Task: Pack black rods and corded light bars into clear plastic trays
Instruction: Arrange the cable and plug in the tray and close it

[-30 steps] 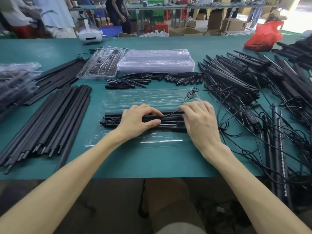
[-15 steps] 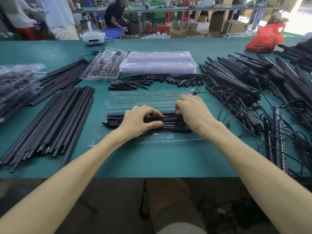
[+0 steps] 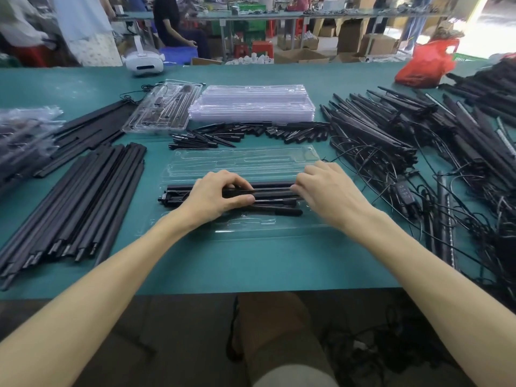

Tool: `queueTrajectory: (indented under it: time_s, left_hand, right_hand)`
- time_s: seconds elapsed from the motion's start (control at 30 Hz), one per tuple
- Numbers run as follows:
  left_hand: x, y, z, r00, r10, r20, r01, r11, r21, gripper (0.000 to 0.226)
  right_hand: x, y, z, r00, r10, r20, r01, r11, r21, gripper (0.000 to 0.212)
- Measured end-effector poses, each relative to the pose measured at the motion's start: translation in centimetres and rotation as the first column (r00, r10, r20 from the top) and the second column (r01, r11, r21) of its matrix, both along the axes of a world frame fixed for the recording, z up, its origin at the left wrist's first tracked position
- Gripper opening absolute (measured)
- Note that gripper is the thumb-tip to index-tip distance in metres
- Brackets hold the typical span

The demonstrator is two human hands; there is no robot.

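With the left hand (image 3: 217,195) still gripping the black rods (image 3: 273,191) in the middle of the clear tray (image 3: 245,160), the right hand (image 3: 326,188) has shifted to their right end, fingers curled over it, apparently seating the bundle.

Teal surface (image 3: 251,263), wide. Behind: long worktable (image 3: 307,13), cardboard boxes (image 3: 350,37) on the floor, red stools (image 3: 262,48), seated person (image 3: 173,26). Bright daylight far right.

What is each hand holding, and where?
Left hand grips the black rod bundle left of its middle, thumb on the near side. Right hand touches its right end; grip unclear.
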State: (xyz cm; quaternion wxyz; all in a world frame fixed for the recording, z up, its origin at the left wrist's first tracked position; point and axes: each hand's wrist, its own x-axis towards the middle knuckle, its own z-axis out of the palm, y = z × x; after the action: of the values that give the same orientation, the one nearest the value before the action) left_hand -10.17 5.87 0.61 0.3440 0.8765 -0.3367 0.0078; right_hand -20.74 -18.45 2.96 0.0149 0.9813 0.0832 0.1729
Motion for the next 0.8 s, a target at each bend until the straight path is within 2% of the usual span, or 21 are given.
queueTrajectory:
  time_s: [0.2, 0.3, 0.37, 0.67, 0.8]
  left_hand:
    - [0.7, 0.4, -0.4, 1.000, -0.027, -0.008, 0.027, 0.999, -0.019, 0.019]
    - [0.7, 0.3, -0.4, 1.000, -0.028, -0.003, 0.028, 0.999, -0.023, 0.018]
    - [0.7, 0.4, -0.3, 0.999, -0.034, -0.002, 0.034, 0.999, -0.024, 0.018]
    - [0.4, 0.5, -0.1, 0.998, -0.049, -0.026, 0.048, 0.998, -0.026, 0.019]
    - [0.4, 0.6, -0.2, 0.999, -0.044, -0.012, 0.044, 0.999, -0.017, 0.016]
  right_hand:
    - [-2.2, -1.4, -0.2, 0.994, -0.074, -0.085, 0.074, 0.997, -0.012, 0.035]
    - [-3.4, -2.3, -0.1, 0.987, -0.121, -0.106, 0.137, 0.978, 0.157, 0.031]
    - [-3.8, -2.3, 0.1, 0.984, -0.124, -0.131, 0.150, 0.965, 0.213, 0.031]
    - [-4.7, -2.1, 0.1, 0.991, -0.098, -0.091, 0.122, 0.943, 0.310, 0.029]
    - [-4.7, -2.2, 0.0, 0.990, -0.084, -0.112, 0.114, 0.948, 0.297, 0.027]
